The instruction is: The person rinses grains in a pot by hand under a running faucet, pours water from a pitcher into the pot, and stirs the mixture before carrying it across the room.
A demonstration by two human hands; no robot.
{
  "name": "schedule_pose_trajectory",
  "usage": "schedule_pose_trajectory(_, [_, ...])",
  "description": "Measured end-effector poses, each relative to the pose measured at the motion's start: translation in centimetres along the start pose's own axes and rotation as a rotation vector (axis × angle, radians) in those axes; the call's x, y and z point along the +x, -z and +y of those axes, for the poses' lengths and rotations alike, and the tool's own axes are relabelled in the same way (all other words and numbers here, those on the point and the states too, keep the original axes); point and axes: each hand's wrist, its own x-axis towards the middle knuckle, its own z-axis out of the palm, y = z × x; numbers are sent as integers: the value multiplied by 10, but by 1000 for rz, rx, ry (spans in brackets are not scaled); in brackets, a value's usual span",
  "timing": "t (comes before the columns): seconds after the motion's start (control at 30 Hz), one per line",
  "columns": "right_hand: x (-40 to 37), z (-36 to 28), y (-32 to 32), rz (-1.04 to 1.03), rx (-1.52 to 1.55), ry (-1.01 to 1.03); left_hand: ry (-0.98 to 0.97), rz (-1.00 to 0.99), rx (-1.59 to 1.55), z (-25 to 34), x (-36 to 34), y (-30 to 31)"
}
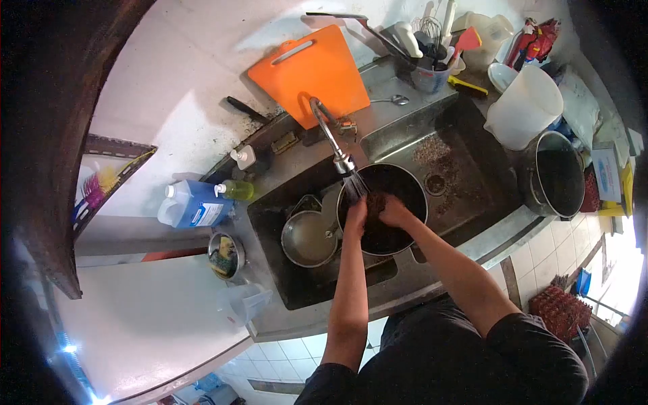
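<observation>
Both my hands are down inside a large dark round pot [406,235] that rests across the sink's middle divider. Water sprays from the faucet head [344,163] into the pot beside my left hand [356,216]. A brown clump [376,203], whose kind I cannot make out, lies between my hands. The fingers of my right hand [394,211] are curled at this clump. My left fingers point down into the pot, bent and partly hidden by spray. Left of the pot, a saucepan [309,238] with cloudy liquid sits in the left basin.
Brown bits lie around the drain [435,183] in the right basin. An orange cutting board [317,71] leans behind the faucet. Soap bottles [196,204] stand at left. A white pitcher [526,108] and a big pot [559,175] crowd the right counter.
</observation>
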Motion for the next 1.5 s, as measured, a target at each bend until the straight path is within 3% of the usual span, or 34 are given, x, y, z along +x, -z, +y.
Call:
schedule_pose_trajectory(0.03, [-4, -24, 16, -2, 2, 6, -3, 6, -3, 1, -1, 4])
schedule_pose_trajectory(0.1, [-15, -86, 57, -97, 612, -381, -37, -144, -210, 6, -7, 10])
schedule_pose_trajectory(0.13, [-16, -81, 50, -98, 612, -377, -41, -143, -210, 8, -13, 10])
schedule_pose_trajectory(0.2, [-18, -60, 29, 4, 1123, -307, -139, -198, -407, 12, -27, 7])
schedule_pose_trajectory(0.3, [-8, -59, 17, 189, 1040, -399, -112, -248, -540, 0, -5, 6])
schedule_pose_trajectory(0.43, [-2, -63, 15, 263, 1167, -507, -106, -377, -537, 5, -3, 14])
schedule_pose_trajectory(0.53, [2, -41, -11, 329, 1035, -400, -263, -463, -539, 11, -8, 12])
schedule_pose_trajectory(0.63, [7, -34, -12, 314, 1087, -299, -239, -305, -574, 8, -15, -8])
schedule_pose_trajectory(0.73, [2, -49, 3, 277, 845, -219, -221, -152, -635, 7, -33, -26])
schedule_pose_trajectory(0.8, [-12, -74, -1, 483, 439, -17, -435, -488, -680, -2, -9, -16])
schedule_pose_trajectory(0.83, [-20, -83, 1, 355, 471, -75, -339, -578, -839, 2, -6, -16])
schedule_pose_trajectory(0.93, [-9, -75, 22, 215, 469, -227, -253, -404, -848, 4, -38, -39])
schedule_pose_trajectory(1.13, [-19, -73, 10, 280, 60, 25, -486, -763, -956, 0, -20, -25])
schedule_pose_trajectory(1.2, [-8, -63, 27, 18, 519, -152, -409, -626, -955, -10, -22, -32])
schedule_pose_trajectory(1.23, [-10, -68, 29, 20, 522, -150, -249, -481, -1008, -12, -21, -39])
schedule_pose_trajectory(1.27, [-15, -76, 30, 75, 502, -90, -253, -481, -1004, -11, -16, -33])
schedule_pose_trajectory(1.33, [-21, -86, 32, 177, 454, 23, -428, -671, -821, 0, -15, -20])
schedule_pose_trajectory(1.37, [-24, -84, 32, 173, 454, 20, -300, -503, -854, 6, -30, -22])
schedule_pose_trajectory(1.4, [-27, -78, 35, 70, 316, -6, -299, -501, -857, 0, -17, -21])
schedule_pose_trajectory(1.47, [-24, -74, 45, -41, 172, -19, -332, -253, -663, -15, 19, -16])
schedule_pose_trajectory(1.5, [-21, -77, 56, -73, -33, -159, -457, -139, -457, 1, -11, -24])
